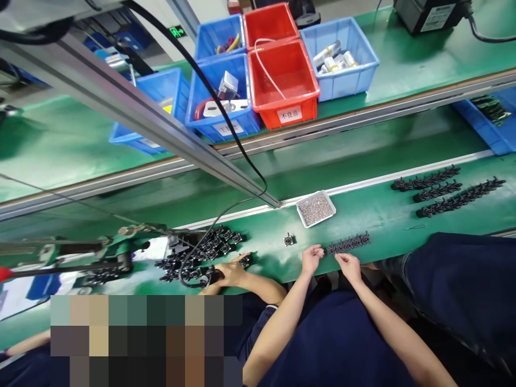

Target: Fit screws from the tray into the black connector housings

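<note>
My left hand [312,260] is at the left end of a row of small black parts [355,242] standing on the green bench, fingers loosely curled and slightly apart, with nothing visible in them. At the near side of that row, my right hand [350,267] has thumb and fingertips pressed together. What they pinch, if anything, is too small to make out. One single black part with a metallic face [288,239] lies left of the row. Beyond my hands stands a white tray [334,211] filled with tiny metal pieces.
On my left, a co-worker's hand [231,273] is among a cluster of black parts [217,244]. More black rows [459,199] and tweezers [415,227] lie to the right. Red bins [284,80] and blue bins [346,80] stand on the shelf. A metal post [201,145] and black cable [242,145] hang across the view.
</note>
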A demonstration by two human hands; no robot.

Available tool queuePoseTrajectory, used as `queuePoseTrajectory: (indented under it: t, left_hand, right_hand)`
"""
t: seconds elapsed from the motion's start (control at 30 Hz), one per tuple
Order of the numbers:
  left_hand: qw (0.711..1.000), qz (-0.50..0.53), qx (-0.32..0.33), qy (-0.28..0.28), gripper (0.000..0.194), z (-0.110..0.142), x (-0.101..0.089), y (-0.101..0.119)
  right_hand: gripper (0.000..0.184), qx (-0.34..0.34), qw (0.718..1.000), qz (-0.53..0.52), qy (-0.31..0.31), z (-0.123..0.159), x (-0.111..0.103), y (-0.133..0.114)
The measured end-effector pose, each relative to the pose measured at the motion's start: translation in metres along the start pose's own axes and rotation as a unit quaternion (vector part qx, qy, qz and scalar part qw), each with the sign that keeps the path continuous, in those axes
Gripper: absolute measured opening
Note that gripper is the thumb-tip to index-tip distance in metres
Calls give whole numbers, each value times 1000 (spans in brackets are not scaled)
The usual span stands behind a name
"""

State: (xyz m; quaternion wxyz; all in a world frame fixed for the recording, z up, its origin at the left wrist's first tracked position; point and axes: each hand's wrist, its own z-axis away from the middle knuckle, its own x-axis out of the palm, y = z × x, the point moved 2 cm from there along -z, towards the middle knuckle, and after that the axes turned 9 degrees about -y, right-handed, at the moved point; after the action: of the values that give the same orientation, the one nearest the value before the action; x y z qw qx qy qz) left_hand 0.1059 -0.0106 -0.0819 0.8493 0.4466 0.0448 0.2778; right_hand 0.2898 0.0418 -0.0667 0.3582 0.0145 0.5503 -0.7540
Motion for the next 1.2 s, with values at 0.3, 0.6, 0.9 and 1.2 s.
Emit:
queuePoseTrajectory:
  t: [0.3, 0.6, 0.9, 1.2]
  left_hand:
    - [992, -97, -73, -23, 36, -30, 12, 6]
    - [957, -281, -57, -39, 16, -40, 20, 21]
    - [929, -369, 24, -34, 9, -39, 30, 43]
    - [929, -363, 45, -46, 9, -33, 27, 38]
  right_hand:
    - [39, 90, 996, -13, 21, -5, 9, 10]
    - [32, -11, 975, 221, -2, 7, 6, -3]
    - [38, -33, 957, 287, -42, 5, 7, -15]
    - [38, -38, 947, 316, -48, 5, 7, -14]
